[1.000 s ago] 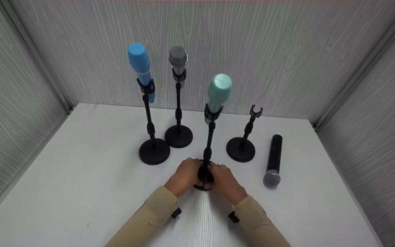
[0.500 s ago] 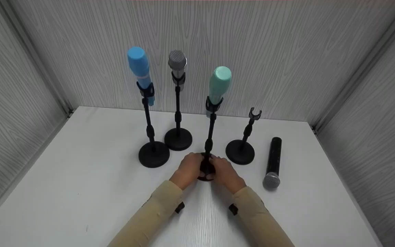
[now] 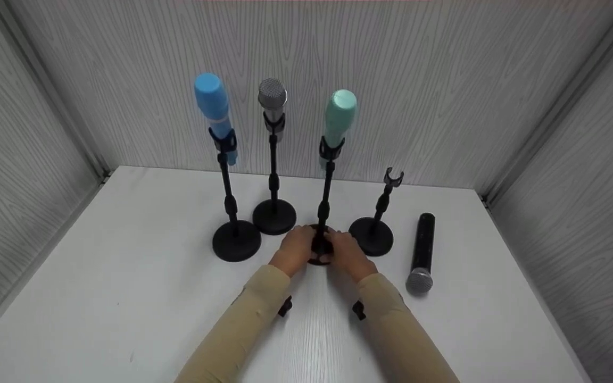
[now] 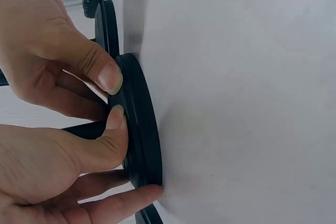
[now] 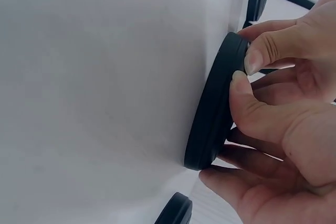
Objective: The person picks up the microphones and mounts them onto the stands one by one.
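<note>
Both hands hold the round black base of a tabletop microphone stand in the middle of the table. My left hand grips its left side and my right hand its right side. Both thumbs press on top of the base, close together, while the other fingers reach round the rim. A mint-green microphone stands tilted in the stand's clip. Whether the base touches the tabletop I cannot tell.
To the left stand a blue microphone and a silver-headed microphone, each on a black stand. A shorter stand with a bare clip is close on the right. Beyond it a black microphone lies on the white table.
Both hands and the stand with the mint-green microphone have moved away from me, toward the back, into line with the neighbouring stands. The other stands and the lying microphone stay put.
</note>
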Action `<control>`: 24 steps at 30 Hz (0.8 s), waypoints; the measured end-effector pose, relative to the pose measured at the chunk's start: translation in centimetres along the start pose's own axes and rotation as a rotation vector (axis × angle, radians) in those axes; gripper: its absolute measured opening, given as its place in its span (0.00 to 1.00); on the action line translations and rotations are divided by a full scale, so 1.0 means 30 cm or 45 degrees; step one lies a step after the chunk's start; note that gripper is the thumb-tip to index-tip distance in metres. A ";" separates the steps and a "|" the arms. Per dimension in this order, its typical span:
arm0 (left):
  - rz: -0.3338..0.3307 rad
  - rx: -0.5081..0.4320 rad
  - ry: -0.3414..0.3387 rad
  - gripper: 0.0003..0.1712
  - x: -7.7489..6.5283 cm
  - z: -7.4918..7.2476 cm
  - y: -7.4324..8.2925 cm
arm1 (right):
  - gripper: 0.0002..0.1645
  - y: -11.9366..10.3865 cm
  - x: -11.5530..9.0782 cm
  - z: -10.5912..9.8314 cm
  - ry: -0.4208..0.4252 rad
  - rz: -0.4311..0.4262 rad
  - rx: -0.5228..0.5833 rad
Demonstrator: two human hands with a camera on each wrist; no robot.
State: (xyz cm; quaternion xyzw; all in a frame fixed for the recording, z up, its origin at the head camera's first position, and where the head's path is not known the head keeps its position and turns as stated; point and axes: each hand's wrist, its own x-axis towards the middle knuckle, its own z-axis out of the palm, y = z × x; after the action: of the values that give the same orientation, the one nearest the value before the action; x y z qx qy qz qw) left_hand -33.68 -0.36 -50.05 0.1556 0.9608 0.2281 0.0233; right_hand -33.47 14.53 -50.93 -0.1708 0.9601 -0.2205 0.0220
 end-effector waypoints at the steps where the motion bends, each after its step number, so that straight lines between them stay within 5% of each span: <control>1: -0.006 0.001 0.003 0.21 0.008 0.001 -0.002 | 0.34 0.001 0.005 -0.001 0.009 -0.002 0.002; 15: -0.125 -0.110 0.060 0.20 0.072 -0.002 -0.030 | 0.27 0.024 0.069 0.004 0.041 -0.023 0.009; 24: -0.093 -0.030 0.107 0.15 0.094 0.002 -0.028 | 0.25 0.036 0.082 0.006 0.108 -0.086 -0.016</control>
State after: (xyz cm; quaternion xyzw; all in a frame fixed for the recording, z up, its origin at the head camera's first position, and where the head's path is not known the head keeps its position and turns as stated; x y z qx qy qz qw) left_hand -36.58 -0.17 -50.41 0.1102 0.9633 0.2446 -0.0071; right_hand -36.10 14.53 -51.48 -0.1936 0.9552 -0.2222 -0.0273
